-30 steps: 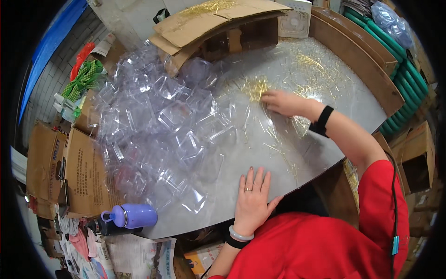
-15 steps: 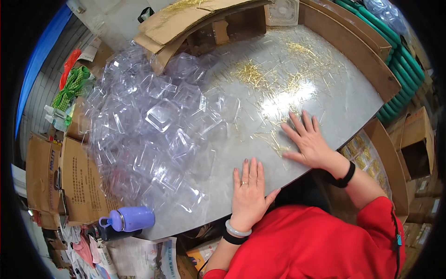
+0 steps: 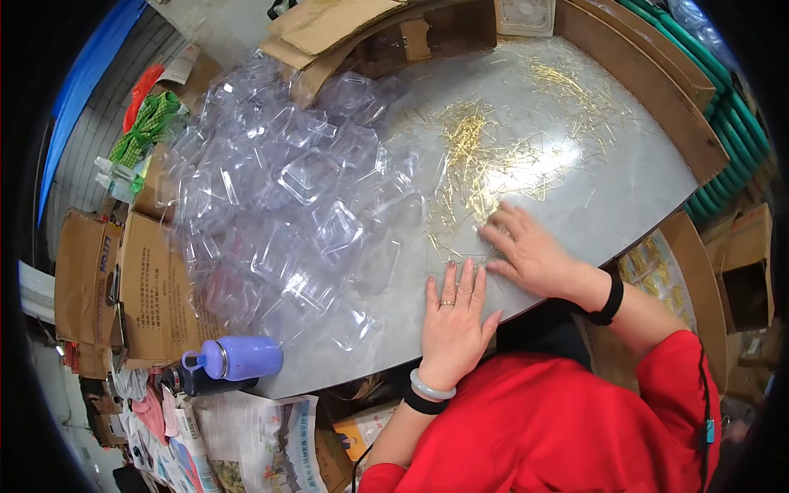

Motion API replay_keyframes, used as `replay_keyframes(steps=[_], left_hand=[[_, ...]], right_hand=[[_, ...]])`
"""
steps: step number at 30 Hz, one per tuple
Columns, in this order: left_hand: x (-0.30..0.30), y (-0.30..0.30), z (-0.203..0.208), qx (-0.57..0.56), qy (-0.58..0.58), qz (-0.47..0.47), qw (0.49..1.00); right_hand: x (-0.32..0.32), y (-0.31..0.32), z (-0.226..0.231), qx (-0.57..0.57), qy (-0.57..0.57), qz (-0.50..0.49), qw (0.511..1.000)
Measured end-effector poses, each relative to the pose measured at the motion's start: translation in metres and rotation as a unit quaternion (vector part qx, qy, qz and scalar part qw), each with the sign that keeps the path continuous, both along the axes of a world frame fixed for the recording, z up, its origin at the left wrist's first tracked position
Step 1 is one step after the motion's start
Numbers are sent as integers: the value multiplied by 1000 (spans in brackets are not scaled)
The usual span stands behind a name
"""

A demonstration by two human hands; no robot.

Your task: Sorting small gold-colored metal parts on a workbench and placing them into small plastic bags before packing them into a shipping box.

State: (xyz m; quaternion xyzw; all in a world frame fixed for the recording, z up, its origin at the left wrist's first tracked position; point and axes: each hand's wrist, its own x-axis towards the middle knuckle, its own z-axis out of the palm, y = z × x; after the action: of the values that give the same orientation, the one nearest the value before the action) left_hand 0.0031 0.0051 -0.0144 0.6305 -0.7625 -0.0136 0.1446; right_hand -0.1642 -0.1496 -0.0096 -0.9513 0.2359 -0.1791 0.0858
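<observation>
Slivers of gold wire (image 3: 465, 135) litter the grey tabletop (image 3: 653, 177), and we have them bunched thickest just above the centre of the frame, with a looser spray towards the upper right! Down at the lower edge of that scatter we find the right hand (image 3: 526, 251), palm down, fingers apart and a little blurred; whether anything sits beneath it, we cannot tell. Right beside it, below centre, we get the left hand (image 3: 454, 329) laid flat on the table, fingers stretched out, slightly apart and gripping nothing, a ring (image 3: 447, 302) on one finger and a pale bangle (image 3: 431, 389) at the wrist. Over on the left of the frame, what a heap we have: clear plastic containers (image 3: 308, 177), tumbled over one another. At its lower end we spot a purple bottle (image 3: 251, 357) lying on its side at the table's edge. Along the top we see brown cardboard (image 3: 333, 23), and in the upper right a long cardboard strip (image 3: 649, 90) walls the table, green hoses (image 3: 735, 131) curving behind it. Lower left, we have newspaper (image 3: 255, 435) spread out below the table.
</observation>
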Motion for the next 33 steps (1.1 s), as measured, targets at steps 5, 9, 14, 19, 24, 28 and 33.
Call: replay_keyframes(steps=[5, 9, 14, 19, 24, 28, 33], left_hand=[[0, 1, 0, -4, 34, 15, 999], [1, 2, -3, -7, 50, 20, 998], [1, 0, -2, -12, 120, 20, 992], [15, 10, 2, 1, 220, 31, 975], [13, 0, 7, -1, 112, 24, 993], [6, -2, -2, -24, 107, 65, 992], [1, -3, -3, -30, 67, 82, 994]], right_hand=[[-1, -14, 18, 123, -2, 16, 992], [6, -17, 22, 49, 9, 61, 997], [5, -32, 20, 75, 30, 68, 994], [-20, 13, 47, 17, 69, -47, 996], [-15, 10, 33, 99, 71, 52, 991], [24, -15, 22, 146, 72, 136, 977], [61, -46, 38, 95, 42, 136, 985]])
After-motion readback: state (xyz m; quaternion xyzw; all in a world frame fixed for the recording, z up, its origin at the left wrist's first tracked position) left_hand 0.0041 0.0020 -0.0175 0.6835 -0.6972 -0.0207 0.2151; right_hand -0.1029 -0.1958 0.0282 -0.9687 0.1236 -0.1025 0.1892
